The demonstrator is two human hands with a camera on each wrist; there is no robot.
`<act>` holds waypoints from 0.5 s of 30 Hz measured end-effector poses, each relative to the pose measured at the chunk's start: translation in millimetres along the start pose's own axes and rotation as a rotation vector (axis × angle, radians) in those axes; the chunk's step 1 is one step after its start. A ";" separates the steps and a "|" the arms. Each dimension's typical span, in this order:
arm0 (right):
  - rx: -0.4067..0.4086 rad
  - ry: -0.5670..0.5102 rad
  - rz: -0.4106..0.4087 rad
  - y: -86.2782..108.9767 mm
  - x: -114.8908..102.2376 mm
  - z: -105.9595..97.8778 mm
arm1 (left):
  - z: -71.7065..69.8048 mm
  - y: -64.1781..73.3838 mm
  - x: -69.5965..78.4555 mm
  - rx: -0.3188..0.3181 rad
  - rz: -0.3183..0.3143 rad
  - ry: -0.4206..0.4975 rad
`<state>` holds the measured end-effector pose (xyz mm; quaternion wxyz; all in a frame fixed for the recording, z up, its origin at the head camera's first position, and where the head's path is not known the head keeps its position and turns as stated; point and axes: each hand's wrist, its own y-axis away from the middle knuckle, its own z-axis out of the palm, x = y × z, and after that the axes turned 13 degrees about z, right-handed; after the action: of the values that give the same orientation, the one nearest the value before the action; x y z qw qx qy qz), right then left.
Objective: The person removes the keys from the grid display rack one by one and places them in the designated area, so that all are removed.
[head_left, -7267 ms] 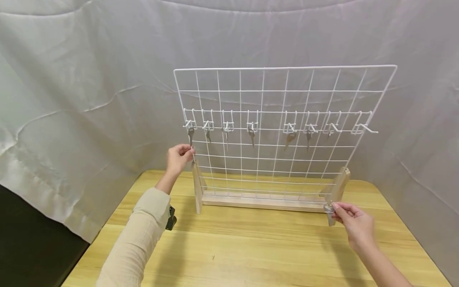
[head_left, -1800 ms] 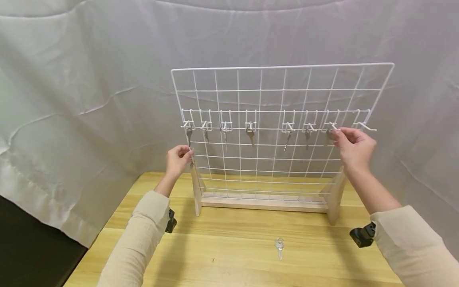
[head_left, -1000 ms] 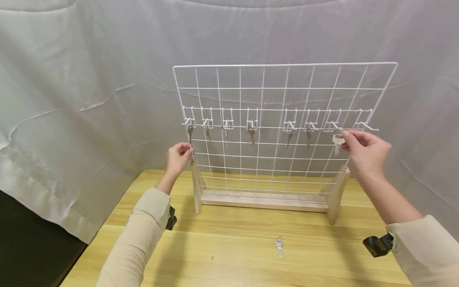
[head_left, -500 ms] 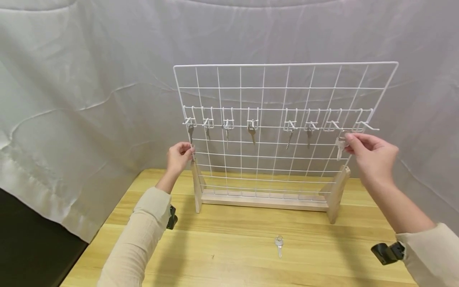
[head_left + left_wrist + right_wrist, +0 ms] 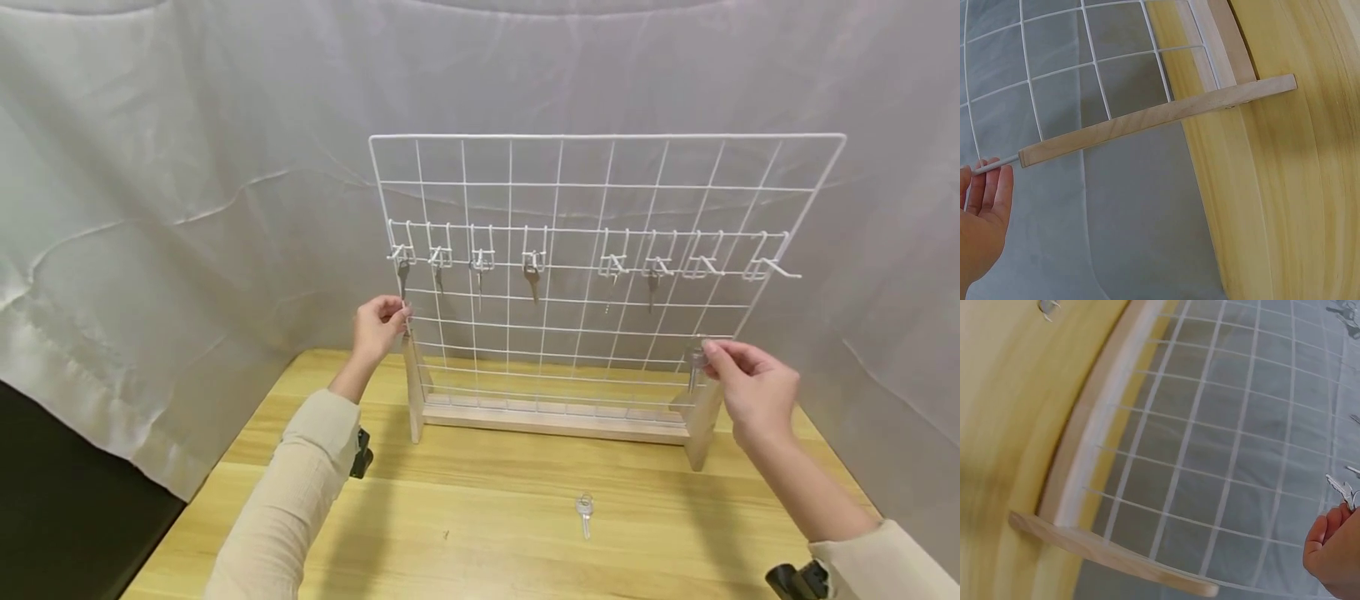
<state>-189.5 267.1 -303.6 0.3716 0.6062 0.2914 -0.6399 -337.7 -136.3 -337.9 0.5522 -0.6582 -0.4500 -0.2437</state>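
Observation:
My left hand (image 5: 377, 330) pinches the left edge wire of a white wire grid rack (image 5: 558, 183); the left wrist view also shows the fingers on that wire, just above the wooden foot. My right hand (image 5: 759, 390) holds a key (image 5: 695, 360) between thumb and fingertips, low in front of the grid's right side. In the right wrist view the key (image 5: 1339, 487) sticks out past the fingers. Several keys, such as one brass-toned key (image 5: 533, 282), hang from white hooks across the grid. The two rightmost hooks, including the end hook (image 5: 768, 267), are bare.
A silver key with a ring (image 5: 585, 515) lies flat on the wooden table (image 5: 495, 475) in front of the rack. Wooden feet (image 5: 703, 429) and a crossbar (image 5: 555, 421) support the grid. Grey curtain (image 5: 225, 208) surrounds the table behind and at the sides.
My right hand has taken a key off the second hook from the right, drawn it away and lowered it. A key now lies on the table, unlike 7.3 s ago. My left hand stays put.

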 end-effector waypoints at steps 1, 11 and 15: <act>0.009 0.017 0.006 0.5 4.5 -0.7 | 0.2 0.0 -0.9 -0.001 -0.002 -0.003; 0.007 0.043 0.088 7.5 38.6 -4.3 | 1.0 0.6 -2.4 0.002 -0.003 -0.003; -0.010 0.089 0.108 7.9 53.4 -5.8 | 0.4 -0.2 -1.6 0.002 -0.012 0.005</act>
<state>-179.1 261.0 -356.6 0.3951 0.6471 0.2777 -0.5899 -338.7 -136.4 -339.2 0.5525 -0.6543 -0.4529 -0.2480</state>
